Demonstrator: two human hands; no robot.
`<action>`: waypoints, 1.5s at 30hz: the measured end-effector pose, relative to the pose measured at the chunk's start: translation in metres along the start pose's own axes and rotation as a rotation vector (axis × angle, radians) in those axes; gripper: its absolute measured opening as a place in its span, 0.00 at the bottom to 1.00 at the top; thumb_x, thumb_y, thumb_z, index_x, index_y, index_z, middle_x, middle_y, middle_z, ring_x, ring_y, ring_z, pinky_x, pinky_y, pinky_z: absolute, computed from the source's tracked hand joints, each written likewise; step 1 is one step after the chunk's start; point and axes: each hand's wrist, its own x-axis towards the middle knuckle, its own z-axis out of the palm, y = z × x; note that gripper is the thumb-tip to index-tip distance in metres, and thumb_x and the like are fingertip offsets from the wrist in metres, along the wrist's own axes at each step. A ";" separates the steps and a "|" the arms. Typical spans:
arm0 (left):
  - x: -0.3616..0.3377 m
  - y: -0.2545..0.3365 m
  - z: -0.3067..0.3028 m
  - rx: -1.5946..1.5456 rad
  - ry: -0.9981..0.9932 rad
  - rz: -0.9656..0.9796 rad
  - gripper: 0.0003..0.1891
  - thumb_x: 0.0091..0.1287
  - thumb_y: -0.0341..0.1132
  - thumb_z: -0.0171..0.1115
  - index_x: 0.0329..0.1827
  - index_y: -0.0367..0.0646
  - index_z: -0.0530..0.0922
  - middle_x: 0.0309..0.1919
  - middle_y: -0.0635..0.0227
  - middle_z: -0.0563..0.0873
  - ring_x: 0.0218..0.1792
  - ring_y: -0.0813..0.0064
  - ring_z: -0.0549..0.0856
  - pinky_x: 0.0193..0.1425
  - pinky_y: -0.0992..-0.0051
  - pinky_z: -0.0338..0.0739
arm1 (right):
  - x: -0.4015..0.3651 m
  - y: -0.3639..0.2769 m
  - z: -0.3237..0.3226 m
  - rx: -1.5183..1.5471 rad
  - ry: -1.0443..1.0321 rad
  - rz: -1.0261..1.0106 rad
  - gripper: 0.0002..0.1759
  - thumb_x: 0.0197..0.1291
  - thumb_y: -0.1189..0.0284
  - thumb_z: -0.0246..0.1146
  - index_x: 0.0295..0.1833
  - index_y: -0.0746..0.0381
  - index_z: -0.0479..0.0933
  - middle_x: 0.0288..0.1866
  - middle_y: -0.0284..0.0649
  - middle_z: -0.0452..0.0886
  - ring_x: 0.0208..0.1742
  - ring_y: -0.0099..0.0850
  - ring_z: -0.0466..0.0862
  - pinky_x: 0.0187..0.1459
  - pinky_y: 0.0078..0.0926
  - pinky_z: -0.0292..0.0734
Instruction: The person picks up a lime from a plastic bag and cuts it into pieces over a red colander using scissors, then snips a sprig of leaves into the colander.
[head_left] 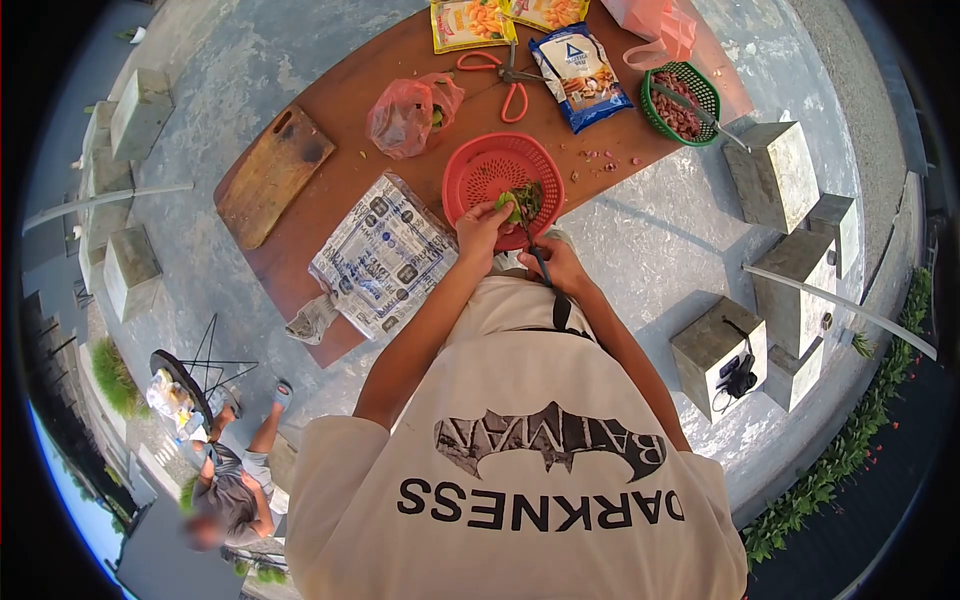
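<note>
Holds a green leaf (509,206) pinched in the left hand (482,236), over the red plastic basket (490,168) at the near edge of the brown table (345,125). Grips a dark-handled tool (541,264) in the closed right hand (558,267), with its working end reaching to the basket's near rim; cannot tell whether to call it a knife or scissors. Has the two hands close together, but not touching. Shows dark green leafy pieces (531,197) inside the red plastic basket, gathered toward its right side. To the left of that, find a printed paper sheet or bag (385,256), a pink translucent plastic bag (402,118) with something green in it, and, farther left, a worn wooden cutting board (272,180). Beyond the basket, see red-handled scissors (510,77) lying open near two yellow packets (466,24) and a blue-and-white packet (581,75). Farther right, note a green basket (711,92) of reddish pieces (674,108) with a metal utensil (708,118) across its rim, near a pink carrier bag (664,32), and small reddish scraps (606,158) scattered on the tabletop. Off to the lower left, notice another person (240,500) beside a round dark table (182,385).
</note>
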 end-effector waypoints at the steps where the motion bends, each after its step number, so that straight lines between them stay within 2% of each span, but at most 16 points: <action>1: 0.000 0.000 0.000 0.009 0.005 -0.004 0.10 0.66 0.28 0.67 0.46 0.35 0.79 0.42 0.60 0.87 0.37 0.69 0.88 0.40 0.72 0.87 | 0.000 0.000 0.000 0.007 0.003 0.010 0.24 0.57 0.56 0.72 0.44 0.68 0.78 0.27 0.40 0.83 0.26 0.24 0.80 0.28 0.23 0.74; 3: 0.000 0.000 0.000 0.005 0.007 -0.005 0.10 0.65 0.28 0.67 0.46 0.35 0.79 0.42 0.60 0.86 0.37 0.69 0.88 0.40 0.71 0.87 | -0.001 -0.003 0.000 0.014 0.004 0.020 0.23 0.57 0.57 0.72 0.43 0.68 0.79 0.27 0.40 0.83 0.26 0.23 0.80 0.28 0.23 0.74; 5: 0.000 0.001 0.000 0.002 0.008 -0.005 0.10 0.65 0.28 0.67 0.46 0.35 0.79 0.43 0.60 0.86 0.38 0.68 0.88 0.40 0.71 0.87 | -0.003 -0.007 0.000 -0.001 -0.015 0.024 0.17 0.60 0.62 0.70 0.39 0.65 0.77 0.23 0.32 0.77 0.25 0.20 0.75 0.28 0.22 0.69; 8: -0.001 0.000 0.000 -0.007 -0.003 -0.002 0.09 0.65 0.28 0.67 0.46 0.35 0.80 0.44 0.59 0.86 0.38 0.68 0.88 0.40 0.71 0.87 | -0.003 -0.006 0.001 0.009 -0.014 0.008 0.16 0.60 0.63 0.70 0.38 0.65 0.76 0.22 0.32 0.77 0.24 0.20 0.75 0.26 0.22 0.68; 18: 0.000 0.001 0.000 -0.051 -0.020 -0.024 0.10 0.65 0.29 0.68 0.46 0.35 0.81 0.40 0.60 0.87 0.37 0.71 0.88 0.39 0.74 0.86 | -0.001 -0.003 -0.004 -0.005 -0.015 0.039 0.16 0.61 0.63 0.69 0.39 0.65 0.76 0.23 0.33 0.77 0.24 0.21 0.75 0.27 0.22 0.69; 21: -0.001 0.004 -0.002 -0.054 -0.031 -0.015 0.10 0.65 0.29 0.68 0.47 0.35 0.80 0.39 0.60 0.87 0.35 0.72 0.88 0.38 0.76 0.85 | -0.002 -0.002 -0.002 0.035 -0.035 0.017 0.17 0.62 0.61 0.68 0.40 0.65 0.76 0.24 0.34 0.77 0.26 0.22 0.76 0.30 0.22 0.70; 23: -0.002 0.006 -0.001 -0.055 -0.033 -0.011 0.11 0.65 0.29 0.68 0.47 0.34 0.80 0.38 0.60 0.87 0.34 0.73 0.88 0.38 0.76 0.85 | 0.001 0.004 -0.002 0.067 -0.038 -0.012 0.22 0.58 0.57 0.71 0.40 0.66 0.77 0.26 0.37 0.80 0.26 0.22 0.78 0.27 0.23 0.71; 29: -0.012 0.015 0.008 -0.036 0.029 0.020 0.11 0.65 0.29 0.68 0.47 0.34 0.79 0.37 0.60 0.88 0.31 0.75 0.87 0.37 0.78 0.84 | 0.002 0.006 -0.003 0.056 -0.045 -0.008 0.23 0.57 0.56 0.72 0.40 0.67 0.76 0.25 0.37 0.80 0.26 0.22 0.78 0.28 0.23 0.72; 31: -0.011 0.012 0.008 -0.041 0.047 0.036 0.09 0.64 0.31 0.70 0.43 0.36 0.82 0.33 0.63 0.88 0.27 0.77 0.86 0.30 0.81 0.79 | 0.000 0.000 -0.001 0.052 -0.039 0.001 0.20 0.59 0.58 0.70 0.40 0.66 0.77 0.24 0.35 0.78 0.26 0.22 0.77 0.29 0.22 0.71; 34: -0.007 0.009 0.004 -0.020 0.007 0.019 0.10 0.66 0.28 0.67 0.46 0.34 0.80 0.35 0.60 0.88 0.29 0.75 0.86 0.35 0.79 0.82 | -0.001 -0.002 0.000 0.051 -0.026 0.008 0.18 0.61 0.60 0.69 0.39 0.65 0.77 0.23 0.33 0.76 0.26 0.21 0.76 0.29 0.22 0.70; 45: -0.001 0.002 -0.002 -0.053 -0.029 0.004 0.09 0.66 0.28 0.66 0.46 0.34 0.81 0.35 0.60 0.88 0.30 0.74 0.86 0.35 0.79 0.83 | -0.001 0.000 -0.005 0.003 -0.023 0.029 0.17 0.60 0.60 0.70 0.39 0.65 0.77 0.22 0.33 0.77 0.24 0.21 0.76 0.27 0.22 0.69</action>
